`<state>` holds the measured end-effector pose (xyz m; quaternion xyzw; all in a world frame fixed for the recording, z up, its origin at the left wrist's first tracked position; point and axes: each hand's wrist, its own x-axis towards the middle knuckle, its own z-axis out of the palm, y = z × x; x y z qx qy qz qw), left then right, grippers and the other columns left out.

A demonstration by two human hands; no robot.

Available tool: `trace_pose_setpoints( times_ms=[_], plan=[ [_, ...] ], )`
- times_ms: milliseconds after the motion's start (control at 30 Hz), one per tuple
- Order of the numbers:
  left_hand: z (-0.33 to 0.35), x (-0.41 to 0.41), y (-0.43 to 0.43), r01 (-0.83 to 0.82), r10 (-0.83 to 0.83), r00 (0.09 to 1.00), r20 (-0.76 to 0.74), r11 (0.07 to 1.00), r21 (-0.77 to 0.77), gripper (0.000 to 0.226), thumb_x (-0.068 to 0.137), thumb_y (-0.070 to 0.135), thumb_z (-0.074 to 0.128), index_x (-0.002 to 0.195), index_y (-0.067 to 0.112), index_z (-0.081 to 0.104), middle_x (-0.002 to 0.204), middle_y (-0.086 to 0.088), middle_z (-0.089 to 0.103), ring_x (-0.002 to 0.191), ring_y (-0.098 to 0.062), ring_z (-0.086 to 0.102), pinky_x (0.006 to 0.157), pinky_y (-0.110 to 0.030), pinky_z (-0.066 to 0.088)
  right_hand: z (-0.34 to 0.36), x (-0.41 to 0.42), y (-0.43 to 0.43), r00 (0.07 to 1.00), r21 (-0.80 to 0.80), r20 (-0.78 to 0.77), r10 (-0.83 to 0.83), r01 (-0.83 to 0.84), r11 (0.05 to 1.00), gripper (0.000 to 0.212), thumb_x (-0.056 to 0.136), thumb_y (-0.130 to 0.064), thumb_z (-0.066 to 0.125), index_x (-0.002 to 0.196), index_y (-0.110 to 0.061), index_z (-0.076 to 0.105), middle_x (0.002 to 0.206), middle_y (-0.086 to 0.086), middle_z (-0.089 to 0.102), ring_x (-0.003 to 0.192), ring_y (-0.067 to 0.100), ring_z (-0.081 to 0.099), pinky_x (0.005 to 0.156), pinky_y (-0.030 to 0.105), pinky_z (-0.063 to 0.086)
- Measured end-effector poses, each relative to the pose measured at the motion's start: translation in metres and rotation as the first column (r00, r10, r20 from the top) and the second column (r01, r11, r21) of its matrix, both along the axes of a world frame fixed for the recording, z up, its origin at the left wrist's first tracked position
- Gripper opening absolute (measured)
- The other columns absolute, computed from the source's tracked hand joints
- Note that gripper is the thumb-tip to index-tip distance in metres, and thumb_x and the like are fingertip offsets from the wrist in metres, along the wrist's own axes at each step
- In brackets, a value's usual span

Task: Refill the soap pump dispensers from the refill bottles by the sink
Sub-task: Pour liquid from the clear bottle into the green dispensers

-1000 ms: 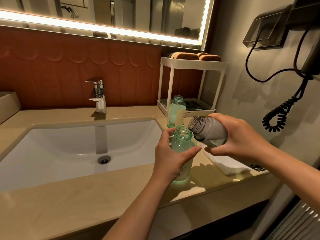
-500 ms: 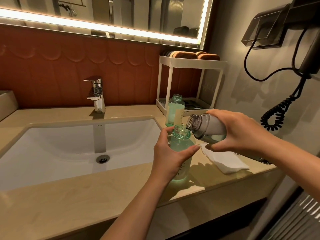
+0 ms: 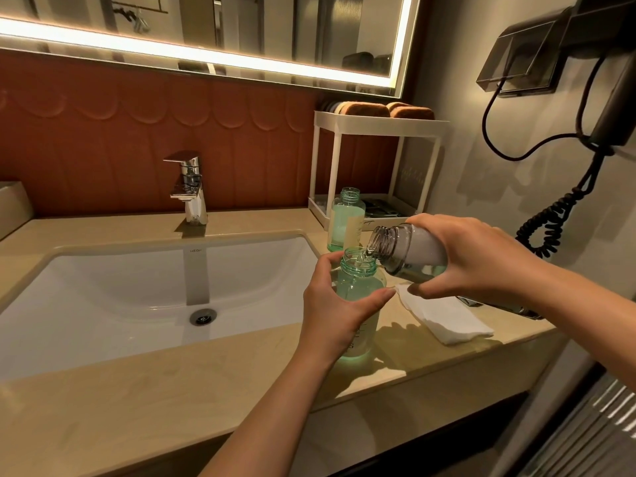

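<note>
Two open green bottles stand on a beige stone counter (image 3: 137, 407) that wraps a white undermount sink (image 3: 103, 287). A chrome faucet (image 3: 189, 191) rises behind the basin. Terracotta tiles (image 3: 103, 132) cover the back wall under a mirror (image 3: 241, 29) with a lit edge. At the right end there is a white two-tier rack (image 3: 378, 120), a folded white cloth (image 3: 447, 321) lies on the counter, and a wall-hung hair dryer trails a coiled cord (image 3: 547, 225).

Half a second earlier the refill bottle (image 3: 413, 253) hung just beside and above the nearer bottle's rim. Now its mouth has come down and to the left until it sits at the rim, and a thin thread of clear liquid shows at the lip.

The left hand (image 3: 337, 304) wraps its fingers and thumb round the nearer dispenser bottle (image 3: 356, 287). That bottle stands upright on the counter by the basin's front right corner, its long axis vertical and its threaded mouth facing up. The right hand (image 3: 481, 259) grips the rear half of the refill bottle, which is clear with a pale fill. The bottle's long axis lies almost level and is tipped slightly mouth-down. Its mouth points left toward the sink and its base is hidden in the palm. The second dispenser bottle (image 3: 346, 218) stands upright just behind, in front of the rack.
</note>
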<state>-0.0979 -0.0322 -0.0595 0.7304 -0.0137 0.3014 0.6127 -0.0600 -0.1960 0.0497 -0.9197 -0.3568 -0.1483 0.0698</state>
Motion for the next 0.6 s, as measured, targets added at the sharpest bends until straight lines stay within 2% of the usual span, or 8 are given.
trace_pose_setpoints(
  times_ms=[300, 467, 533, 600],
  plan=[
    [0.0009, 0.0001, 0.0001, 0.001, -0.001, 1.000, -0.001, 1.000, 0.002, 0.069, 0.061, 0.031, 0.084, 0.119, 0.018, 0.048, 0.112, 0.005, 0.059, 0.098, -0.002, 0.056, 0.079, -0.007, 0.046, 0.0035, 0.0013, 0.0007, 1.000, -0.023, -0.027, 0.001, -0.002, 1.000, 0.071, 0.062, -0.047, 0.077, 0.124, -0.033, 0.045, 0.106, -0.009, 0.059, 0.091, 0.012, 0.055, 0.069, 0.024, 0.048],
    [0.0020, -0.0008, -0.0004, 0.001, -0.001, 1.000, -0.001, 1.000, -0.006, 0.071, 0.061, 0.029, 0.084, 0.120, 0.016, 0.048, 0.112, 0.003, 0.059, 0.098, -0.003, 0.056, 0.079, -0.005, 0.045, 0.0050, 0.0008, 0.0011, 1.000, -0.029, -0.026, 0.004, -0.005, 1.000, 0.072, 0.062, -0.047, 0.077, 0.125, -0.032, 0.045, 0.108, -0.008, 0.059, 0.094, 0.013, 0.056, 0.074, 0.028, 0.052],
    [0.0020, -0.0011, -0.0010, -0.002, 0.002, 1.000, -0.003, 1.000, -0.007, 0.071, 0.060, 0.031, 0.084, 0.120, 0.017, 0.048, 0.113, 0.003, 0.059, 0.101, -0.007, 0.057, 0.083, -0.010, 0.046, 0.0056, 0.0006, 0.0013, 1.000, -0.031, -0.030, 0.006, -0.007, 1.000, 0.072, 0.062, -0.048, 0.077, 0.125, -0.032, 0.045, 0.109, -0.008, 0.059, 0.094, 0.012, 0.055, 0.075, 0.029, 0.053],
    [0.0016, -0.0008, -0.0011, -0.004, 0.004, 1.000, -0.011, 1.000, -0.003, 0.072, 0.059, 0.033, 0.084, 0.120, 0.018, 0.048, 0.114, 0.003, 0.059, 0.104, -0.010, 0.057, 0.089, -0.021, 0.049, 0.0062, 0.0007, 0.0015, 0.999, -0.030, -0.036, 0.009, -0.010, 1.000, 0.072, 0.063, -0.049, 0.077, 0.125, -0.033, 0.045, 0.109, -0.009, 0.059, 0.094, 0.012, 0.055, 0.076, 0.030, 0.053]
  ],
)
